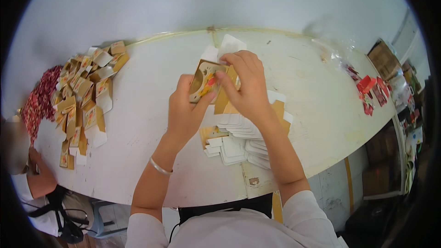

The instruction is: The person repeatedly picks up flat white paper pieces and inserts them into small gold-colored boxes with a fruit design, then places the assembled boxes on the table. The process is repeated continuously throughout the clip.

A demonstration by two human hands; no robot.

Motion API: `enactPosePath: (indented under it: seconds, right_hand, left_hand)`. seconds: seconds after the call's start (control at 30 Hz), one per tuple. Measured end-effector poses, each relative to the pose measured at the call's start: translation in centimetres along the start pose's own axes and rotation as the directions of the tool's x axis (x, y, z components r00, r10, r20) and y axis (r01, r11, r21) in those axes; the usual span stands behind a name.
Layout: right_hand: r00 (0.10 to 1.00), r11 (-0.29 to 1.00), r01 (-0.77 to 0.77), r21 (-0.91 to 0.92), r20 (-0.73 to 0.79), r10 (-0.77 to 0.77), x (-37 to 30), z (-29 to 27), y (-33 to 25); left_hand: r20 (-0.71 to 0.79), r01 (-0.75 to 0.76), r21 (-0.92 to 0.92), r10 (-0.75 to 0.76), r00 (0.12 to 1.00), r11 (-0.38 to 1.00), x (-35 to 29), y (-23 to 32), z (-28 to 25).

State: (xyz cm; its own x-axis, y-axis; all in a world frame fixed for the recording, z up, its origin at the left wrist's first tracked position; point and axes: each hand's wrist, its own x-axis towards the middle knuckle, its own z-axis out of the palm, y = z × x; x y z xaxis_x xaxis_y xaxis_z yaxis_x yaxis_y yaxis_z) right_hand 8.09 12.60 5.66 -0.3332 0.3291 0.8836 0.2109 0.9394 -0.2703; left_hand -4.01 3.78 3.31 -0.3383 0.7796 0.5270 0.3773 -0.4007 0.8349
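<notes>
Between my two hands, above the middle of the table, is a gold cardboard box (205,80) with a coloured print and white flaps standing up at its far end. My left hand (183,105) grips its left side and near corner, thumb on the front. With the thumb on the printed face and fingers over the far right edge, my right hand (245,82) holds it too. Just below lies a fanned stack of flat carton blanks (236,144), white side mostly up, partly hidden by my right forearm.
At the left sits a heap of folded gold boxes (87,92), beside a pile of small red packets (39,98). Another person's arm (40,174) shows at the left edge. Red packets (370,89) and clear plastic (333,53) lie at the right, near a brown carton (384,59).
</notes>
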Motion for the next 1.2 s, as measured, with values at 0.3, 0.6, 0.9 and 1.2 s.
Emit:
enactPosePath:
  seconds: [0.3,0.6,0.9,1.2]
  right_hand:
    - [0.987,0.950,-0.150,0.273,-0.014,0.160,-0.1,-0.8,-1.4]
    - [0.988,0.753,0.103,0.650,-0.157,0.000,-0.3,-0.9,-3.2]
    - [0.553,-0.361,-0.601,0.713,0.697,0.457,0.4,-1.8,-3.1]
    - [0.563,-0.256,-0.621,0.741,0.649,0.512,-0.5,-1.3,-2.9]
  left_hand:
    - [0.478,0.480,-0.552,-0.213,0.852,0.682,-1.2,1.0,-1.7]
    - [0.584,0.563,-0.495,-0.225,0.780,0.662,-0.7,1.2,-2.5]
    - [-0.031,-0.241,-0.294,0.242,0.970,0.925,-0.9,1.2,-0.4]
    - [0.180,-0.194,0.113,0.172,0.969,0.975,-1.1,1.3,-2.4]
